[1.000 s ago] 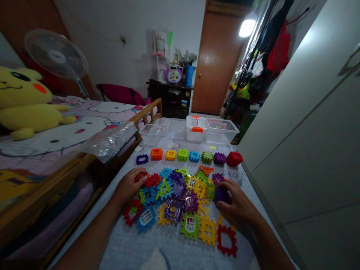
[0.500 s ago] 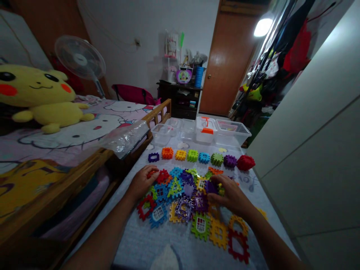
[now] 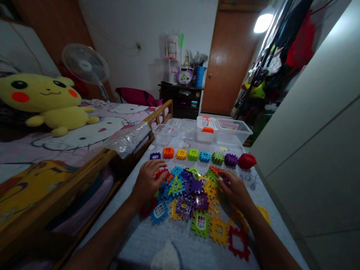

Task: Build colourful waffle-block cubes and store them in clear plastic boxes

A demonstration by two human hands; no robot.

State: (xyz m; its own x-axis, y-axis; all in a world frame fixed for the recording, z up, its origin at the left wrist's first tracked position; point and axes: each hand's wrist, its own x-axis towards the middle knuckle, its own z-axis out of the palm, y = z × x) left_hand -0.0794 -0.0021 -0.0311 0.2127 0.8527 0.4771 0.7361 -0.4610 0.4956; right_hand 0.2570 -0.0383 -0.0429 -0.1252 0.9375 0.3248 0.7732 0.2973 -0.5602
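Above the left side of a loose heap of interlocking plastic tiles, my left hand (image 3: 149,182) hovers with thumb and fingers apart, beside a red tile (image 3: 162,174). At the heap's right edge is my right hand (image 3: 236,189), its thumb and fingertips parted near an orange tile (image 3: 215,170) and a green tile (image 3: 212,176). Between the hands lie a lime triangle piece (image 3: 176,186), a solid purple tile (image 3: 196,186) and a yellow window tile (image 3: 210,188). Closer to me are a blue window tile (image 3: 159,213), a green window tile (image 3: 200,224) and a red frame tile (image 3: 239,243).
Behind the heap runs a row of built blocks, from an orange cube (image 3: 168,152) to a red rounded block (image 3: 247,161). Clear plastic boxes (image 3: 234,131) stand at the table's far end. A wooden bed rail (image 3: 84,176) borders the left, a pale cabinet (image 3: 315,150) the right.
My right hand has let go of the solid purple tile, which now rests on the heap, and shifted right. My left hand has moved slightly right, its fingers over the red tiles.
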